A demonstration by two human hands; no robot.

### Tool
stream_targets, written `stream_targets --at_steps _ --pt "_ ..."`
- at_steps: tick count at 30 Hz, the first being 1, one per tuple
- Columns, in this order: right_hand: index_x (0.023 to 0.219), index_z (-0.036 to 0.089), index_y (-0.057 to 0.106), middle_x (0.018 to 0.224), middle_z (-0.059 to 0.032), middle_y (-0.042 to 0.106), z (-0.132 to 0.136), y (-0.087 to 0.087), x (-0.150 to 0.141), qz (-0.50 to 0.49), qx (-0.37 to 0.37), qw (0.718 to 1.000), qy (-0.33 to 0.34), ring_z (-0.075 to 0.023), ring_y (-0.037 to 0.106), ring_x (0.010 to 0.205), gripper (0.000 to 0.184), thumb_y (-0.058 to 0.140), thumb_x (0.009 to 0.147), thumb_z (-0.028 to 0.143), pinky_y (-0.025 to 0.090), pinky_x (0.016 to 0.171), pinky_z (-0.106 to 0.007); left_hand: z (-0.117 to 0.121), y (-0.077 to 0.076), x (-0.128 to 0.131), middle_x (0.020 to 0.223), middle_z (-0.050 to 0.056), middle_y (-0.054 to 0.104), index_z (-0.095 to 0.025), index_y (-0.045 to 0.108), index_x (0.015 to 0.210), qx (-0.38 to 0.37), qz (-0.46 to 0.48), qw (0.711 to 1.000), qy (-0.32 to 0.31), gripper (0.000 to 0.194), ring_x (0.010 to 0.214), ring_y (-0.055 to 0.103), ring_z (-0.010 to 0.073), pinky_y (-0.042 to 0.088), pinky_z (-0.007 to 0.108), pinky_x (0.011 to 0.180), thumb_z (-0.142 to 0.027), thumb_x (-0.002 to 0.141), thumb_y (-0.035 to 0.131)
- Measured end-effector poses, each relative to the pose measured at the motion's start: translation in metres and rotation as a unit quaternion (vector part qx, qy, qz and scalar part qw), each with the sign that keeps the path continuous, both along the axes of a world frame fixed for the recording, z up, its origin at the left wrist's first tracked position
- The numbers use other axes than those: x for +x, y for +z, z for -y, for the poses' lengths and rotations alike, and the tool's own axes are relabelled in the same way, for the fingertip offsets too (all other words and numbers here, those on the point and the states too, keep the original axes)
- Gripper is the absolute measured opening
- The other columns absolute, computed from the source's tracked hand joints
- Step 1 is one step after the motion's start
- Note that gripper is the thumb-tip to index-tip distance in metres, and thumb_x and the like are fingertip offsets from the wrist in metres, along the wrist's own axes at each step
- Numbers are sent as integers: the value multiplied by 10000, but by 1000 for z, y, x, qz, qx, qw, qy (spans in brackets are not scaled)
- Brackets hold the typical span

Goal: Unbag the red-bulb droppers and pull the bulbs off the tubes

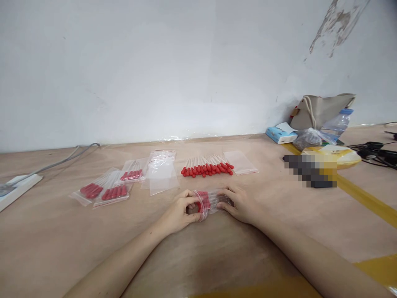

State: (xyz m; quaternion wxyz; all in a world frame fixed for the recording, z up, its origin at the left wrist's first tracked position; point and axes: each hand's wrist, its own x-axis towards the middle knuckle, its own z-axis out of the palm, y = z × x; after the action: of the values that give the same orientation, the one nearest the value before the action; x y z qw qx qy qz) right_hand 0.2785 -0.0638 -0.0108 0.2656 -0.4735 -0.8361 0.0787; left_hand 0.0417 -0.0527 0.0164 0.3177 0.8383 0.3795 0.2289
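Observation:
Between my two hands lies a clear plastic zip bag with several red-tipped sticks inside, red ends to the left. My left hand pinches the bag near its opening, by the red ends. My right hand grips the other end, where the pale stick shafts are. Just beyond my hands, a row of loose red-tipped sticks rests on the table, tips toward me. Empty clear bags are stacked left of the row, and a single flat bag lies to its right.
Filled bags of red-tipped sticks lie at the left. A power strip with a grey cable is at the far left. At the right are a blue tissue pack, a beige bag, a yellow packet and black cables.

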Motion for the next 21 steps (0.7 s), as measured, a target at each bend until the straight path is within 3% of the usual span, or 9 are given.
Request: stream_targets --at_steps 7,11,15,21 --pt "978 200 574 907 -56 550 -2 -3 2 -13 9 1000 17 -159 516 804 261 531 808 393 429 719 -302 12 1 7 956 60 517 -187 513 985 109 -73 991 6 192 855 491 181 416 318 770 -216 806 452" --pt "979 199 577 911 -59 549 -2 -3 4 -17 20 999 28 -166 504 821 269 540 801 396 425 725 -311 10 1 5 1027 68 502 -194 493 990 111 -97 989 -11 186 923 483 191 403 328 817 -232 815 444" --pt "982 198 578 901 -57 550 -1 -1 3 -13 18 999 33 -165 504 817 270 548 796 392 424 726 -311 9 5 2 978 52 490 -192 508 930 86 -95 991 -30 149 861 480 168 415 296 765 -202 787 469" --pt "991 199 578 900 -54 550 -2 -1 4 -17 16 999 32 -162 507 822 267 549 795 379 424 729 -307 8 -1 -1 904 68 472 -167 538 886 157 -68 984 -60 198 807 453 149 402 269 740 -109 812 364"
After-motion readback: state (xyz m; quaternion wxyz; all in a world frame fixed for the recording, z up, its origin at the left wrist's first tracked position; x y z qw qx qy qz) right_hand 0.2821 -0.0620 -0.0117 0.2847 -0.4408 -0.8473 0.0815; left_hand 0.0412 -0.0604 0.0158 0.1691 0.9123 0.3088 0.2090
